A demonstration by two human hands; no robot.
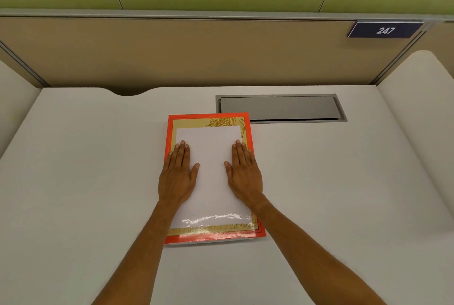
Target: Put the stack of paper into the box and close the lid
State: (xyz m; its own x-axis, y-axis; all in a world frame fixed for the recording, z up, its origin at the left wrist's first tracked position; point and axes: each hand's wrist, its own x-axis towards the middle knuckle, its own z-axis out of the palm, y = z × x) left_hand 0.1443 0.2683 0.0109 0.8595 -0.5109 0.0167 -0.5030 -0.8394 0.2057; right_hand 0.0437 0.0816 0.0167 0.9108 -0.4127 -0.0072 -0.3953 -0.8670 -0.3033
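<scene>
White paper (211,169) lies under both our palms — left hand (178,177) and right hand (244,177) are spread flat, fingers together, gripping nothing, each pressing one side edge of the stack. The stack rests on the orange-and-gold box (208,237), whose lid appears shut beneath it; the box sits on the pale desk (73,182), just before the grey cable hatch (280,108). We judge the risks as follows: loose sheets may slide or fan on the glossy lid once pressure eases, and lifting the lid with the stack on top would spill it.
</scene>
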